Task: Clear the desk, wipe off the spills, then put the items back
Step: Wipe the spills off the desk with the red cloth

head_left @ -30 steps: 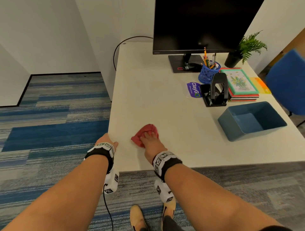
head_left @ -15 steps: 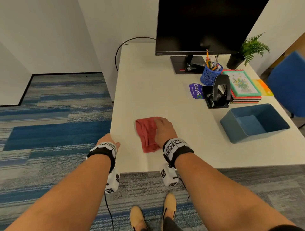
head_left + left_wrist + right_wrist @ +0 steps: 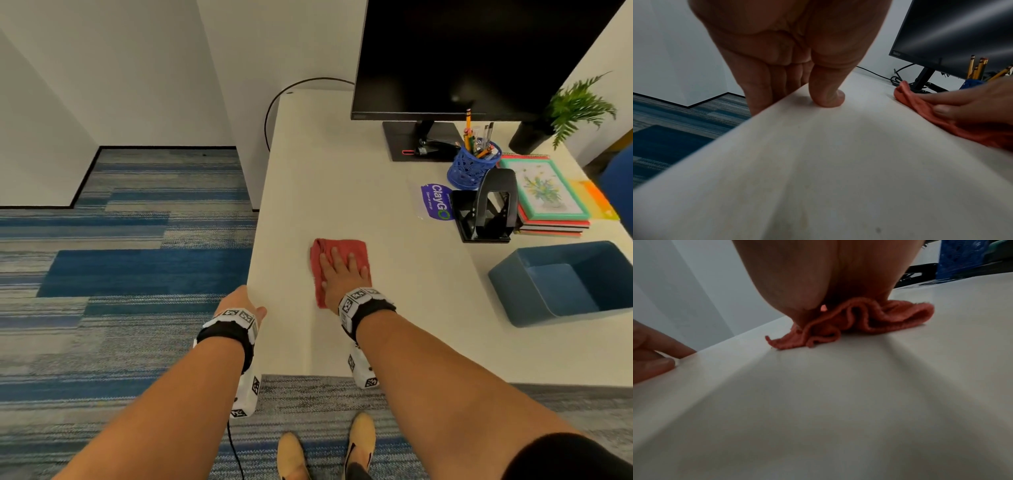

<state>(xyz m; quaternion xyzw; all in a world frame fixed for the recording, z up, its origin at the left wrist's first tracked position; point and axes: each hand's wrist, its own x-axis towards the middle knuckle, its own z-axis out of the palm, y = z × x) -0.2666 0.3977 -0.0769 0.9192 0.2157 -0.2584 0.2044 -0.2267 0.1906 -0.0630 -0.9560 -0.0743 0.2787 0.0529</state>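
Observation:
A red cloth (image 3: 337, 248) lies spread on the white desk (image 3: 342, 171) near its front left corner. My right hand (image 3: 342, 274) presses flat on the cloth with straight fingers. The right wrist view shows the cloth (image 3: 900, 313) bunched in folds under the palm (image 3: 828, 272). My left hand (image 3: 245, 301) holds the desk's left edge. In the left wrist view its thumb (image 3: 826, 97) sits on top and the fingers (image 3: 760, 84) reach down past the edge. The cloth (image 3: 920, 104) and my right hand (image 3: 972, 100) show at the right there.
At the back right stand a monitor (image 3: 479, 58), a blue pen cup (image 3: 474, 164), a black hole punch (image 3: 489, 209), stacked books (image 3: 544, 195) and a potted plant (image 3: 579, 106). A purple sticker (image 3: 436, 202) lies by the punch. A blue bin (image 3: 565, 284) sits at the right.
My right hand slid the cloth away from the front edge, farther onto the desk, and the cloth went from bunched to spread. The left hand stayed on the edge.

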